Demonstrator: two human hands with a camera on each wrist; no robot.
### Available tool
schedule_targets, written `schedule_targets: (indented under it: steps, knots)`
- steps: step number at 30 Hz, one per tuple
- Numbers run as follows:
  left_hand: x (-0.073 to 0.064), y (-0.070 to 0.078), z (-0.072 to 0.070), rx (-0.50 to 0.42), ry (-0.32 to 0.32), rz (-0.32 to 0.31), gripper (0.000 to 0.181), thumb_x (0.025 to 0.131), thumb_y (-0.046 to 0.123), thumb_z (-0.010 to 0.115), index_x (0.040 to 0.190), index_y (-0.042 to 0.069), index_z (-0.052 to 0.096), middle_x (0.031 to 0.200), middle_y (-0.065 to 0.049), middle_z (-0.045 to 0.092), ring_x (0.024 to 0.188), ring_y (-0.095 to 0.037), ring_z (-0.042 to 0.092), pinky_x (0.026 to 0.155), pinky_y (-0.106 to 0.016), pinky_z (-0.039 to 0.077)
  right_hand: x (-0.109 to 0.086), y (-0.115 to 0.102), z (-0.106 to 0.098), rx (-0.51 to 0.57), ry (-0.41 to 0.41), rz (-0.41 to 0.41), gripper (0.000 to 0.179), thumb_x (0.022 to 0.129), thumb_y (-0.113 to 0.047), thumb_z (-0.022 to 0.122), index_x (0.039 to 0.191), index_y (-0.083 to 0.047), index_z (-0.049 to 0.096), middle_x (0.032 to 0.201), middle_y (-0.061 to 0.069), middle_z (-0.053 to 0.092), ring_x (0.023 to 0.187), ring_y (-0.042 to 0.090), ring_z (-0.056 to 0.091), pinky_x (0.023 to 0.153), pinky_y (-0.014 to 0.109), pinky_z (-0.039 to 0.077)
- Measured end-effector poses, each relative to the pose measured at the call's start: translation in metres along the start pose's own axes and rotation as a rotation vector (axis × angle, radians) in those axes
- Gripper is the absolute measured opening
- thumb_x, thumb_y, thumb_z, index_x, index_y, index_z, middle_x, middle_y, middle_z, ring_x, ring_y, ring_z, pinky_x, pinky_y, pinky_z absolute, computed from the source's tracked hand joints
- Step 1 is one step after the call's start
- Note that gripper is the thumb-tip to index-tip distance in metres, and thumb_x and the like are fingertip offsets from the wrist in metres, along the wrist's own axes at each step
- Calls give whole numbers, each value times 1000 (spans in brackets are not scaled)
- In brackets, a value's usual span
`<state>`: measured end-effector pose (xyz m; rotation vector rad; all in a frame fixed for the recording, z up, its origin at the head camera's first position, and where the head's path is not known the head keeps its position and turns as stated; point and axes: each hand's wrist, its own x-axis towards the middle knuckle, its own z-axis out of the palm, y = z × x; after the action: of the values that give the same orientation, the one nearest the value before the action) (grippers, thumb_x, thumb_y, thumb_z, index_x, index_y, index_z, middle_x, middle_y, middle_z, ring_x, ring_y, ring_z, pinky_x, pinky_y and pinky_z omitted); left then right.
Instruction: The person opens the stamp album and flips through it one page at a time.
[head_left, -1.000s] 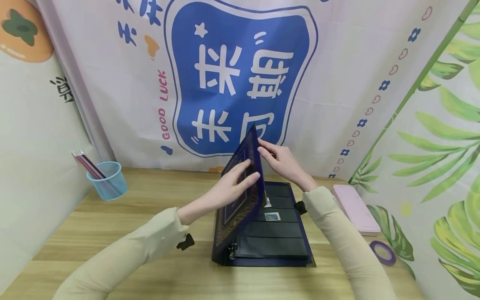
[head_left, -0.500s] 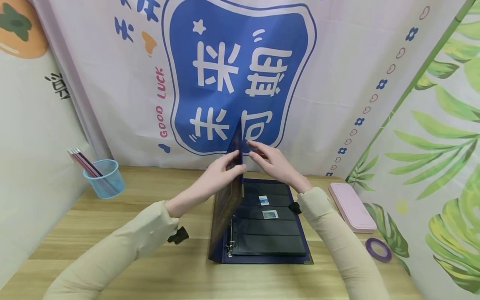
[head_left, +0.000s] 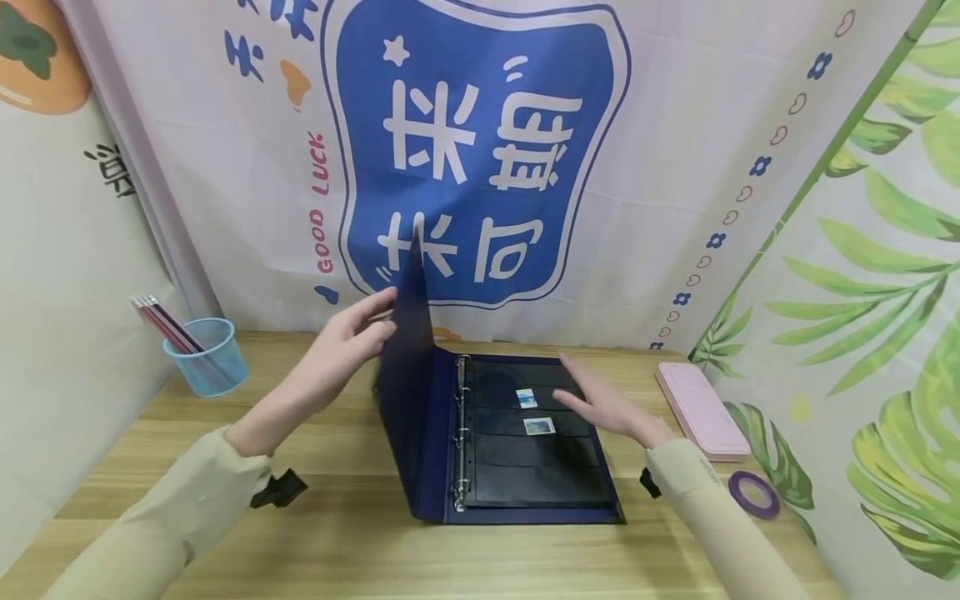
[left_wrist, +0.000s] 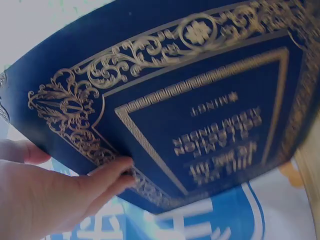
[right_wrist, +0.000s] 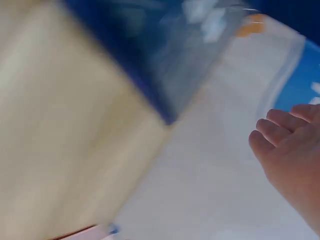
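Observation:
A dark blue stamp album (head_left: pixel 442 467) stands on the table with its front cover (head_left: pixel 408 358) raised nearly upright. In the left wrist view, the cover's outer face (left_wrist: pixel 165 120) carries gold scrollwork and lettering. My left hand (head_left: pixel 330 350) touches that outer face with its fingertips, fingers fairly straight. To the right of the metal rings (head_left: pixel 461 433) lies a black pocket page (head_left: pixel 540 483). Two small stamps sit on it, a blue and white one (head_left: pixel 527 398) and a greenish one (head_left: pixel 539 427). Over the page's right edge hovers my right hand (head_left: pixel 611 404), fingers extended and holding nothing.
A blue mesh cup (head_left: pixel 206 358) with several pencils (head_left: pixel 168 325) stands at the back left. On the right are a pink case (head_left: pixel 701 408) and a purple tape roll (head_left: pixel 753 494). A printed cloth (head_left: pixel 480 150) hangs behind the table.
The cover has swung leftward, uncovering the rings and page. My left hand has moved left with it. My right hand has left the cover and come down to the right, over the page.

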<state>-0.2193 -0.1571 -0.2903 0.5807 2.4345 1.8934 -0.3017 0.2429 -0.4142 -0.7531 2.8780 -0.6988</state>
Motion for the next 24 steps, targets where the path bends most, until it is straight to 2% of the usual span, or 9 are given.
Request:
schedule_targets:
  steps: [3, 5, 8, 10, 13, 18, 19, 21, 24]
  knots:
    - [-11, -4, -17, 12, 28, 4, 60, 103, 18, 44, 157, 1, 24, 163, -18, 25, 146, -32, 35, 113, -46, 42, -10, 18, 12, -53, -62, 30, 85, 101, -54, 47, 159, -2, 12, 166, 22, 12, 153, 42, 16, 122, 60, 19]
    - [-17, -9, -28, -5, 45, -6, 59, 103, 16, 43, 156, 1, 25, 162, -19, 27, 138, -20, 46, 104, -31, 50, -15, 27, 20, -81, -81, 30, 87, 100, -53, 49, 158, 2, 12, 165, 25, 12, 152, 45, 15, 121, 61, 19]
    - [-26, -19, -44, -47, 57, -34, 58, 103, 13, 42, 157, 1, 24, 162, -23, 26, 119, 2, 53, 85, -13, 52, -20, 35, 28, -98, -105, 17, 90, 99, -50, 53, 156, 6, 13, 163, 29, 12, 151, 48, 15, 120, 62, 20]
    - [-32, -28, -55, -54, 58, -47, 58, 104, 12, 42, 157, 0, 22, 161, -27, 23, 111, 10, 55, 82, -13, 53, -22, 38, 34, -108, -119, -2, 91, 98, -49, 56, 155, 9, 14, 162, 32, 13, 150, 49, 17, 120, 61, 21]
    - [-40, -41, -71, -29, 41, -57, 58, 105, 13, 42, 157, -1, 19, 160, -30, 20, 107, 12, 56, 78, -13, 53, -23, 41, 40, -121, -143, -22, 92, 98, -48, 58, 154, 11, 15, 161, 33, 14, 149, 50, 17, 120, 62, 22]
    - [-52, -61, -97, 34, -21, -59, 59, 107, 14, 40, 156, -5, 15, 160, -34, 14, 113, 21, 47, 80, -9, 49, -26, 43, 44, -142, -160, -22, 90, 97, -48, 59, 154, 9, 19, 162, 31, 14, 150, 49, 18, 119, 61, 24]
    - [-54, -65, -101, 33, -32, -52, 59, 107, 13, 40, 156, -6, 14, 161, -32, 16, 113, 22, 46, 80, -8, 49, -27, 43, 43, -145, -159, -20, 90, 97, -48, 59, 154, 9, 20, 162, 31, 14, 150, 49, 19, 119, 61, 25]
    - [-57, -74, -109, -30, -55, -23, 59, 106, 8, 40, 154, -12, 11, 160, -19, 31, 117, 19, 49, 85, -9, 50, -28, 44, 42, -141, -157, -15, 90, 97, -48, 59, 154, 8, 20, 163, 30, 14, 150, 49, 19, 119, 61, 25]
    - [-61, -88, -119, -156, -102, 24, 61, 105, 1, 39, 150, -20, 4, 146, 9, 51, 117, 10, 58, 86, -14, 55, -29, 44, 40, -145, -158, -11, 90, 96, -49, 59, 154, 8, 20, 163, 29, 14, 150, 48, 19, 118, 61, 25]
